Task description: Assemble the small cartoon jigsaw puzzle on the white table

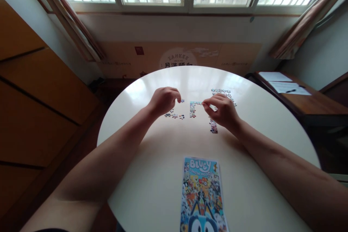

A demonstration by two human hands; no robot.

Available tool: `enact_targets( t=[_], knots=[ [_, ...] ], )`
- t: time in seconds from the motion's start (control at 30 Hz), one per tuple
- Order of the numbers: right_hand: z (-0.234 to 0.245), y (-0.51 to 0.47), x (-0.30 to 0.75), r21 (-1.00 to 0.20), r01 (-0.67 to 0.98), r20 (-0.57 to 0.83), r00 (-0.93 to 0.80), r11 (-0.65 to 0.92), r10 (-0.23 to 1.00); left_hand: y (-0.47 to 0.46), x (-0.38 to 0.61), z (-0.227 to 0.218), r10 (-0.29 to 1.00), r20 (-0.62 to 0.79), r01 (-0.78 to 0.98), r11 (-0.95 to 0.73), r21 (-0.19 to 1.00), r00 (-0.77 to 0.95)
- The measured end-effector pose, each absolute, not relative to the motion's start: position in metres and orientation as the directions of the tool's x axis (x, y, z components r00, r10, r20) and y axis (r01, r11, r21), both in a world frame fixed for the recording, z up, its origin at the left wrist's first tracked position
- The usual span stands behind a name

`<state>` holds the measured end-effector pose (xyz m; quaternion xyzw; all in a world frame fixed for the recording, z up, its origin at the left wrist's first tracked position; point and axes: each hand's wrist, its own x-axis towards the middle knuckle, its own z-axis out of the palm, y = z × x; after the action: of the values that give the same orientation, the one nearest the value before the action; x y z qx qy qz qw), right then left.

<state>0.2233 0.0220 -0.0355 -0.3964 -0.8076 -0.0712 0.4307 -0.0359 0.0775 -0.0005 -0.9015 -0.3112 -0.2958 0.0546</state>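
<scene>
The right hand [221, 108] has thumb and forefinger together at the tips, pointing left; whether a piece is pinched between them is too small to tell. Those tips sit right at the right end of the corner section [192, 109], the joined puzzle part that lies directly left of them. Its longer-looking arm runs near to far, and its other arm runs right from the far end toward the fingertips, so the right hand is the nearer one. Across a gap, the left hand [164, 100] is curled with the forefinger bent down; I cannot tell whether it grips anything. Just right of its fingertip lies a single piece [182, 100], and loose pieces [175, 116] lie on its near side. Beyond the right hand, far pieces [220, 90] lie on the table [152, 159]; well nearer lies the picture sheet [202, 192].
</scene>
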Motion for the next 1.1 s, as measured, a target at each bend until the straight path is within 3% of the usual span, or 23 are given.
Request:
enact_targets(
  t=[1.1],
  knots=[
    [-0.0379, 0.014, 0.2213, -0.292, 0.726, 0.74, -0.241, 0.623, 0.628, 0.0762, -0.033, 0.0049, 0.612, 0.537, 0.633, -0.754, 0.175, 0.581]
  ],
)
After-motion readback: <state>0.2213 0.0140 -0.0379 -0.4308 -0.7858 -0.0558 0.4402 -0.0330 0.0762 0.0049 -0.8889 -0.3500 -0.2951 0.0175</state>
